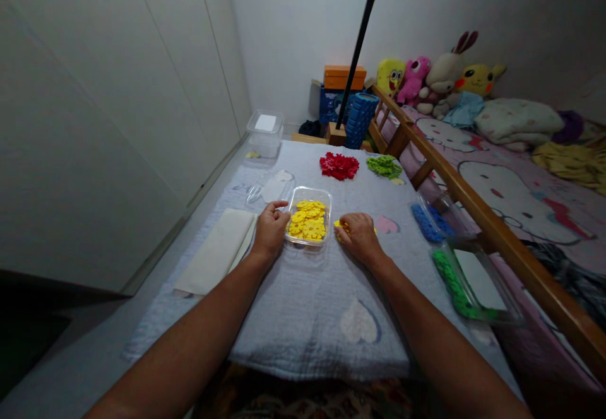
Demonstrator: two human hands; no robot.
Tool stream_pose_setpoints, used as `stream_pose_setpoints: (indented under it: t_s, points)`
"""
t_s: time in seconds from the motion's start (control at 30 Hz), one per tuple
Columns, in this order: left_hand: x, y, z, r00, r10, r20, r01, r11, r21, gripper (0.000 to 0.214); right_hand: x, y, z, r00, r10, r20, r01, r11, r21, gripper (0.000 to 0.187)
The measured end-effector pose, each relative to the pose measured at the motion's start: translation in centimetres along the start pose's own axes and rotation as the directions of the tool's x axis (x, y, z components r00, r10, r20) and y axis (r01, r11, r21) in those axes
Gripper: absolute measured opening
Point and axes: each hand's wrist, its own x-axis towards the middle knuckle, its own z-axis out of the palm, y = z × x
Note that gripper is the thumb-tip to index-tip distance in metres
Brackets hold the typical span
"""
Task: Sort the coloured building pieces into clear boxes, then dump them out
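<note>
A clear plastic container (330, 204) holding a heap of yellow snowflake-shaped plastic pieces (310, 220) stands in the middle of the cloth-covered table. My left hand (271, 226) grips its left rim, fingers bent and thumb against the side. To the right of the container, my right hand (360, 233) is closed over more yellow snowflake pieces (338, 224) on the cloth. Most of these are hidden under the palm and fingers. Behind lie a pile of red pieces (339, 165) and a pile of light green pieces (384, 166).
Boxes of blue pieces (430, 220) and green pieces (454, 286) lie along the right edge, beside a wooden bed rail (466, 195). A clear lid (272, 188) and a folded cream cloth (215, 252) are on the left. Stacked clear boxes (265, 138) stand at the far left corner.
</note>
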Motion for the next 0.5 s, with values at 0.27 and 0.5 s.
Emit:
stream_pose_setpoints:
  t_s: [0.27,0.5]
  points:
    - [0.1,-0.2,0.0,1.0,-0.005,0.001,0.005,1.0,-0.014,0.04,0.7,0.7,-0.4,0.993,-0.002,-0.114,0.01,0.997,0.071,0.014]
    - [0.2,-0.3,0.0,1.0,-0.017,0.0,0.017,1.0,-0.013,0.04,2.6,-1.8,-2.7,0.929,0.207,-0.306,-0.071,0.912,0.403,0.022]
